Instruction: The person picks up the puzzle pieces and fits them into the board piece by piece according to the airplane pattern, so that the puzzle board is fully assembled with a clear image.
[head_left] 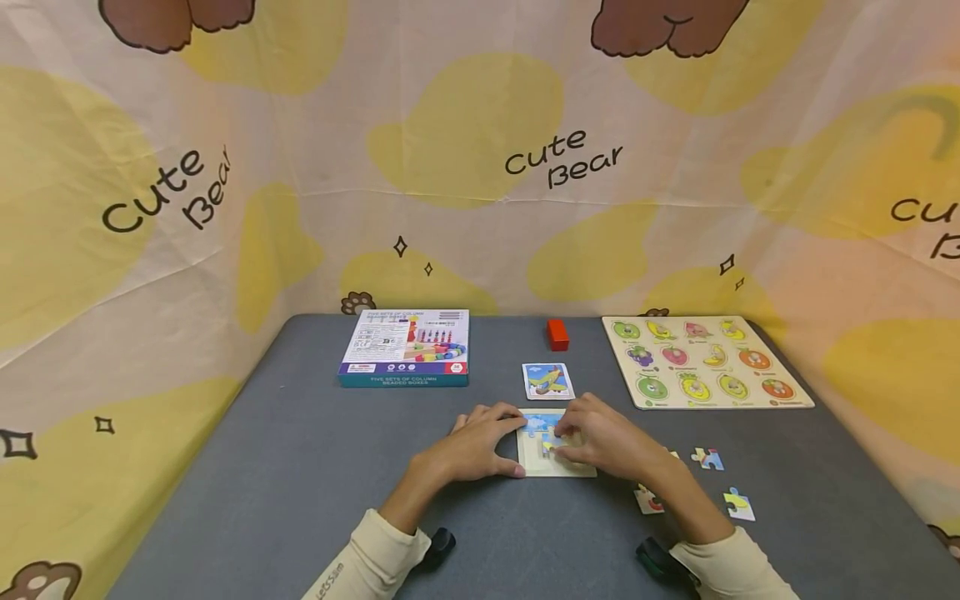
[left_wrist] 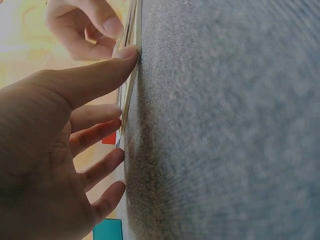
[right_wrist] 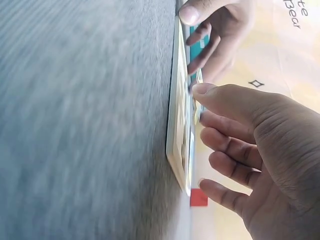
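A small jigsaw board (head_left: pixel 536 465) with a pale frame lies on the grey table, its upper part showing a blue sky picture. My left hand (head_left: pixel 480 442) steadies its left side, thumb at the near corner and fingers spread toward the far corner. Over the board's right half, my right hand (head_left: pixel 603 435) pinches a jigsaw piece (right_wrist: pixel 198 107) between thumb and index finger; its other fingers are loosely bent. The piece's picture is mostly hidden. Just beyond the board lies a picture card (head_left: pixel 547 381) with a yellow airplane.
Loose jigsaw pieces lie right of the board, among them one piece (head_left: pixel 707 458) and another (head_left: pixel 739 505); my right forearm partly covers others. Farther back are a boxed bead set (head_left: pixel 405 346), a red block (head_left: pixel 557 335) and a fruit puzzle board (head_left: pixel 708 367). A printed cloth hangs behind.
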